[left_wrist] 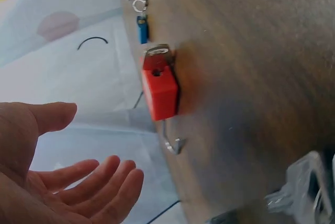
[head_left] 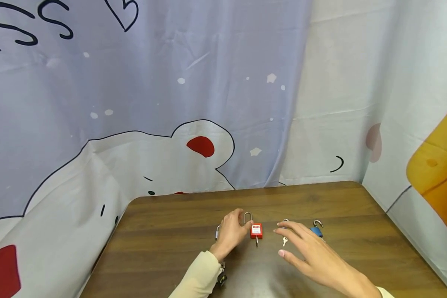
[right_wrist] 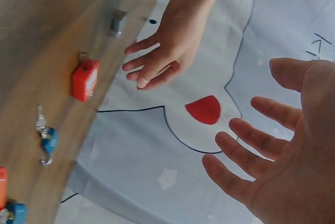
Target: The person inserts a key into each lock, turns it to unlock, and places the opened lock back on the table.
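My left hand hovers with loosely bent fingers just left of a red padlock; in the left wrist view nothing lies between its fingers. The red padlock has a key in its base and its shackle stands open, swung aside. My right hand is spread in the air, palm down, holding nothing. Beyond its fingertips, partly hidden, are a small blue padlock and its key. Another blue padlock with an open shackle lies behind the right hand.
A silver-looking padlock is mostly hidden behind the left hand in the head view. A clear padlock shows in the left wrist view. An orange object is cut off by the right wrist frame. Printed curtains hang around the wooden table.
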The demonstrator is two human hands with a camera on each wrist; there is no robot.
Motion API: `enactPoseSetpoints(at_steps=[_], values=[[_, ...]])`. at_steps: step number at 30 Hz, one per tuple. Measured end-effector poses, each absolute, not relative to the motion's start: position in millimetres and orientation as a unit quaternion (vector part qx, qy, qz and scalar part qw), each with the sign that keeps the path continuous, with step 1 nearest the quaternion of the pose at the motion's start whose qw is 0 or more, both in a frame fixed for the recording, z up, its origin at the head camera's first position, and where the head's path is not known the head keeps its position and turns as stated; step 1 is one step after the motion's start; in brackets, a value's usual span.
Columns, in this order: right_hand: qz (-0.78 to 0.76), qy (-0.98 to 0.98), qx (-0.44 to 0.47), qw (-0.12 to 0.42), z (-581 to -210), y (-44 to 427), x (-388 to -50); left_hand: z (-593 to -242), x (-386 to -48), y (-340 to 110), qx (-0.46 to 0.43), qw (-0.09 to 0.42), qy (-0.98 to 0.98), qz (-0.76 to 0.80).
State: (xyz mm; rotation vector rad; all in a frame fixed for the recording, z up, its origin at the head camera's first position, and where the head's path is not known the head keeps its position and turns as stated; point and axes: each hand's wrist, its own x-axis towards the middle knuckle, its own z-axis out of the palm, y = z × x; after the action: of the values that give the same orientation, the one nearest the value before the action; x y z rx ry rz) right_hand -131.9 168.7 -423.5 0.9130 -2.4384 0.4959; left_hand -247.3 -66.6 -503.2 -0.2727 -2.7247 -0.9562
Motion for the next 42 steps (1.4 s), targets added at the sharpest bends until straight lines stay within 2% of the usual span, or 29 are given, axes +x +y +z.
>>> enactPoseSetpoints(at_steps=[9,20,32,42], values=[[0.2,-0.887,0.338,0.242,-407.1,158.7,-142.4,-479.4,-226.0,-75.6,-0.12,0.156,-0.933,-0.302],[0.217,-0.89,0.342,0.21,-398.2,142.7,-158.5,-447.9,-205.1,-111.0,-0.108,0.188,-0.923,-0.319],[0.236,-0.902,0.317,0.171,-416.4,115.7,-185.3,-430.3,-187.3,-134.9,-0.094,0.204,-0.915,-0.334],[0.231,-0.908,0.315,0.149,-436.4,81.6,-190.2,-439.3,-176.9,-154.6,-0.069,0.181,-0.923,-0.331]])
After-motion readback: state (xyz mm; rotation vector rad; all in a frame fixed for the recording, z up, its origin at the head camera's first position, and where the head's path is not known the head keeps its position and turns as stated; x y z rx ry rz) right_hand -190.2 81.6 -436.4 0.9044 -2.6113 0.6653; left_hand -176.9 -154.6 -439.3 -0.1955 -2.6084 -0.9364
